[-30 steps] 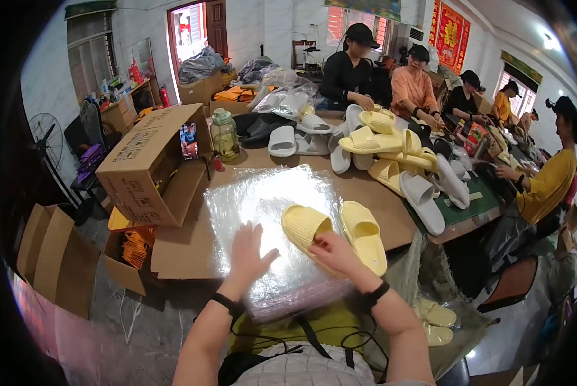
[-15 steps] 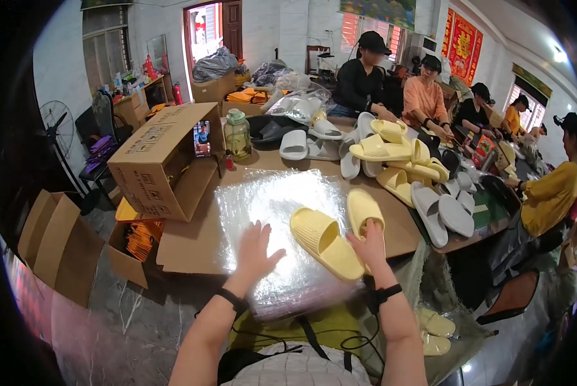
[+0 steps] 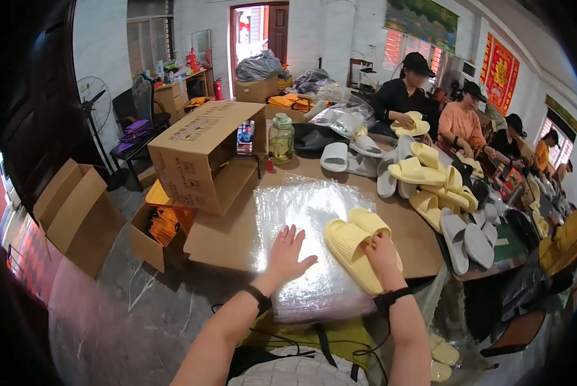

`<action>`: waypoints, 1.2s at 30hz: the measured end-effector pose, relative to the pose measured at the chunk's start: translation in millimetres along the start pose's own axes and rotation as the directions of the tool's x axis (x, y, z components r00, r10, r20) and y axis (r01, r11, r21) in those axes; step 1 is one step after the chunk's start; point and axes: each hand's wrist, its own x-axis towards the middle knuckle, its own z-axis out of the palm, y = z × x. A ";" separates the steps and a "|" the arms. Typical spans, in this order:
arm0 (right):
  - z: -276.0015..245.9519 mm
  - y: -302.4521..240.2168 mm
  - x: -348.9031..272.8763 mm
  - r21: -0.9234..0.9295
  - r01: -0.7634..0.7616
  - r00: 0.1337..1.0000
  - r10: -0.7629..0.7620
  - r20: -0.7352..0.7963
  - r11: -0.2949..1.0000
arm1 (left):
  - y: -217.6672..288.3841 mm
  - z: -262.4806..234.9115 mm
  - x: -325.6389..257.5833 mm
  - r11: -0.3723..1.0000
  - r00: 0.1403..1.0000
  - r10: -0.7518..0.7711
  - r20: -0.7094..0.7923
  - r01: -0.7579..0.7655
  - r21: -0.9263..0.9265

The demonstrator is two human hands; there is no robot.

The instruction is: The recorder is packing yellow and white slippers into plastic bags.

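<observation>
Slipper location: two pale-yellow moulded slippers with ribbed straps, a left-hand slipper (image 3: 344, 243) and a right-hand slipper (image 3: 368, 221), lie side by side and touching, toes away from the person, on the right part of a glossy stack of clear plastic film (image 3: 282, 222). The film rests on a flat brown cardboard sheet (image 3: 214, 241).

Hand state: the right hand (image 3: 383, 256) grasps the right-hand slipper at the strap's rear edge, fingers curled into the foot opening; the exact finger contact is hidden. The left hand (image 3: 287, 255) holds nothing — palm down, fingers spread, over the film.

Handling: the slippers look like foam, so expect low weight, a soft, springy body and little risk of breakage. Take hold at the strap edge or the sole's side. The film looks thin and slippery; steady it with a flat palm.

Count: slippers on the film, two; green-tinted glass jar (image 3: 281, 140), one; lit phone (image 3: 245, 137), one; large brown cardboard carton (image 3: 189, 157) beside it, one; pile of yellow and grey slippers (image 3: 417, 171), several — overlap prevents an exact count
</observation>
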 end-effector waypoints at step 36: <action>42.5 -75.2 -61.7 -0.139 -0.031 0.994 0.016 -0.108 0.990 | -7.8 7.6 -2.8 0.997 1.000 0.007 -0.020 -0.006 0.074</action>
